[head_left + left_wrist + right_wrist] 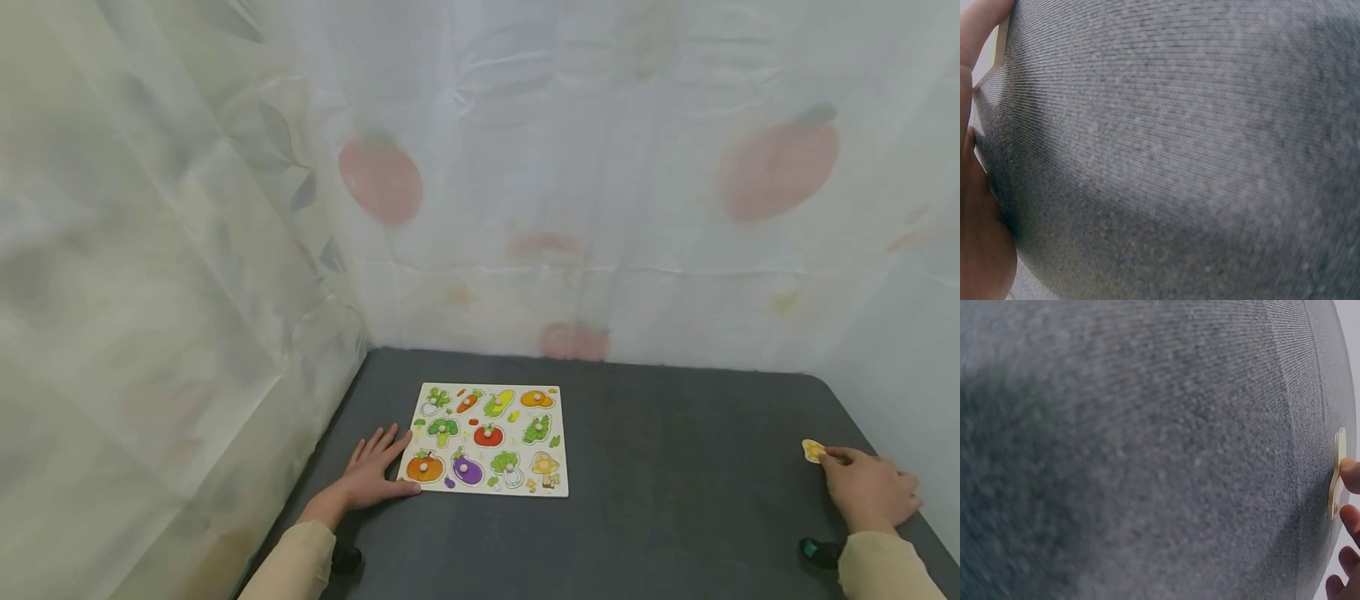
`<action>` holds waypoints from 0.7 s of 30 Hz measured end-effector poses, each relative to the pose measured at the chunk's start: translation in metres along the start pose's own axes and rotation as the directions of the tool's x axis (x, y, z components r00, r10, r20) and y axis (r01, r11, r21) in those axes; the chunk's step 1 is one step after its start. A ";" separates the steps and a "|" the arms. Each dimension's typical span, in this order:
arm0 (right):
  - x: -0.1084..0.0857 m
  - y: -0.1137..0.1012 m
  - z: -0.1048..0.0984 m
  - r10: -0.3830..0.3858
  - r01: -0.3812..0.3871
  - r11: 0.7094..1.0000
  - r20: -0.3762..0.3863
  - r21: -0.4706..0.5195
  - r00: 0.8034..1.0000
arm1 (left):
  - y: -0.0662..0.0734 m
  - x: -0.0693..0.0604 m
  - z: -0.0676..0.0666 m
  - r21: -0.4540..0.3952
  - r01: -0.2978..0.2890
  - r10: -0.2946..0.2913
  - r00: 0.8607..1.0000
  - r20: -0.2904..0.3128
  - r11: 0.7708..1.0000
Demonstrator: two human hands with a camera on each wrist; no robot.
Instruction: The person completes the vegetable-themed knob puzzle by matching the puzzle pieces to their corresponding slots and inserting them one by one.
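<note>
A wooden vegetable peg puzzle board [482, 485] lies flat on the table's left half, with knobbed pieces such as an eggplant, a tomato and a pumpkin in it. Against its left edge rests my left hand [369, 477], fingers spread and thumb along the near-left corner; the left wrist view shows part of that hand [982, 244] beside the board's edge. Far to the right, my right hand [873, 492] pinches a small yellow mushroom puzzle piece [812, 451]. Its thin pale edge [1336, 481] shows at the fingertips in the right wrist view; the fingers hide its knob.
A dark grey tabletop [675, 467] stretches between both hands. White printed curtain [600, 208] hangs behind it, and another curtain [172, 333] closes in the left side. Dark wrist straps [819, 552] sit by the sleeves.
</note>
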State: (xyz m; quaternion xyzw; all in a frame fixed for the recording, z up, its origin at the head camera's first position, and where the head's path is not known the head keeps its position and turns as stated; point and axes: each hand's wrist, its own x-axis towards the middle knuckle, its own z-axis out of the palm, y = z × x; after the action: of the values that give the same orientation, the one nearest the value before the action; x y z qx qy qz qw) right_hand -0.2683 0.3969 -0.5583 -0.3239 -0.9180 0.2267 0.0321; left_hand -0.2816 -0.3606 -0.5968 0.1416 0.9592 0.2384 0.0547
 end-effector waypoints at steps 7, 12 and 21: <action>0.001 -0.003 -0.004 -0.003 0.003 0.999 0.000 -0.036 1.000 | 0.000 -0.001 -0.001 -0.012 -0.016 0.016 1.000 -0.008 1.000; 0.004 -0.001 -0.004 -0.019 0.020 0.998 0.007 -0.052 1.000 | 0.000 -0.001 -0.001 0.007 -0.013 0.013 1.000 -0.004 1.000; 0.012 -0.003 0.001 -0.076 0.079 0.993 0.031 -0.089 0.997 | 0.008 0.000 -0.008 -0.014 0.022 -0.021 0.999 0.037 1.000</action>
State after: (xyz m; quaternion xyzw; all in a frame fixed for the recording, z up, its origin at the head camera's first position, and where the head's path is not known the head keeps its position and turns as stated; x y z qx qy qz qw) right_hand -0.2795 0.4015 -0.5586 -0.2860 -0.9395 0.1879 0.0137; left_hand -0.2807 -0.3575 -0.5855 0.1353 0.9578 0.2419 0.0761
